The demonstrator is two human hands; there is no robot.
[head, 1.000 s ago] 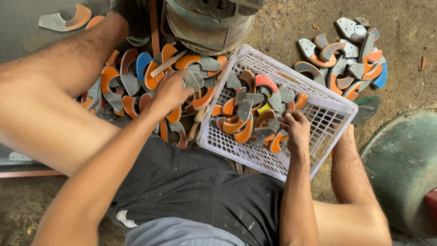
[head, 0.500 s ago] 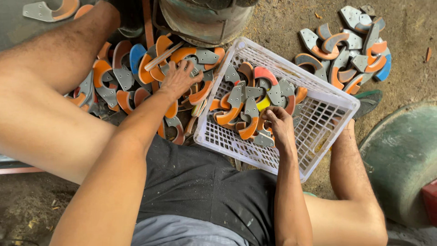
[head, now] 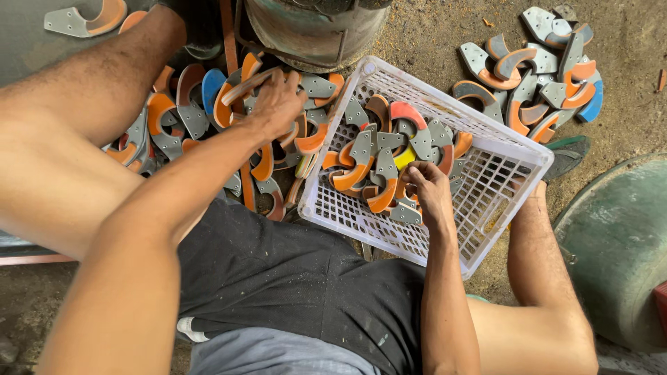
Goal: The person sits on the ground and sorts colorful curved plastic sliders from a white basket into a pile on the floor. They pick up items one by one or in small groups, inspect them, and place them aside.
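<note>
Meanwhile left hand [head: 278, 104] grips curved piece [head: 244, 87]; right hand [head: 427, 187] in basket [head: 514, 167], grip seemingly closed.

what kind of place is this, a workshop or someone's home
Most likely a small workshop or factory floor. Heaps of curved grey and orange parts lie on bare dirt ground, more fill a white plastic crate, and a worn metal machine base stands close by.

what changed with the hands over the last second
The left hand shifted along the floor pile and now grips a curved piece. The right hand stayed inside the white basket, fingers on the pieces there. Basket and far pile unchanged.
</note>
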